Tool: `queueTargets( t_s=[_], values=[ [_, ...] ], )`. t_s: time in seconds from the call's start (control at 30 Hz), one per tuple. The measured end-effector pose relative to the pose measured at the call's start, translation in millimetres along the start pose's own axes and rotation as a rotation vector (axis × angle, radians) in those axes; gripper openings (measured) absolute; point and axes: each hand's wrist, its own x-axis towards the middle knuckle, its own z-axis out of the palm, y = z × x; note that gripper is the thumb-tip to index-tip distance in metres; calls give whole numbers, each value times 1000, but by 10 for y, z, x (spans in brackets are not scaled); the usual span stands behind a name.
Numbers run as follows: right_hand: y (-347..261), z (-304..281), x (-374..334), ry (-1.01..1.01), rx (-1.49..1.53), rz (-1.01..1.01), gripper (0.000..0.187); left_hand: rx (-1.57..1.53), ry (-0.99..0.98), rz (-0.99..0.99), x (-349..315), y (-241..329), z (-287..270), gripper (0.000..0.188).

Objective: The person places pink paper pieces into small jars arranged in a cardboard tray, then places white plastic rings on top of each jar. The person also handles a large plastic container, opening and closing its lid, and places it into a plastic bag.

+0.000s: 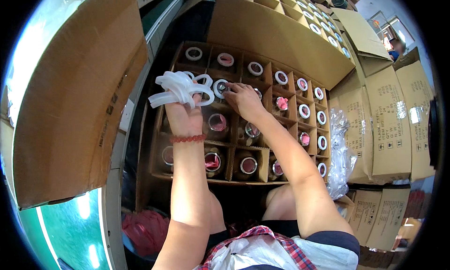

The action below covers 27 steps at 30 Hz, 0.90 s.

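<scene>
My left hand [183, 120], a red beaded bracelet at its wrist, is closed round a bunch of translucent white rubber rings [182, 88]. Just right of it, the fingers of my right hand [244, 100] grip a white ring [220, 88] at the mouth of a bottle in the divided carton [274, 169]. Other shiny-mouthed bottles stand upright in the compartments. White rings sit round the mouths in the far row and right columns, such as one ring [255, 68]. Nearer bottles, like this bottle [248, 165], show bare silvery rims. Pink material shows inside several mouths.
Beyond stands another divided carton [276, 40] with ringed bottles. A tall cardboard flap [79, 92] rises at left. Clear plastic wrap [341, 153] and stacked boxes [382, 124] are at right. A red cloth bundle [146, 230] lies lower left. Another person [397, 47] is far right.
</scene>
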Motion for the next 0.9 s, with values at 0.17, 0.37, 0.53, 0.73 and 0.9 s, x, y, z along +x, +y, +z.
queueTargets(
  t_s=[0.17, 0.37, 0.53, 0.73, 0.9],
  values=[
    [-36, 23, -41, 29, -13, -25, 27, -45, -8, 17, -31, 32, 24, 34],
    [-66, 87, 140, 57, -79, 7, 33, -73, -81, -18, -6, 20, 6, 36],
    [-57, 127, 123, 108, -158, 20, 35, -103, -56, -18, -3, 68, -27, 35],
    [-61, 71, 143, 114, 15, 64, 30, -136, -92, -28, 21, 100, -61, 34],
    [-36, 2, 24, 65, 32, 69, 39, -196, -119, -87, -10, 47, -6, 31]
  ],
)
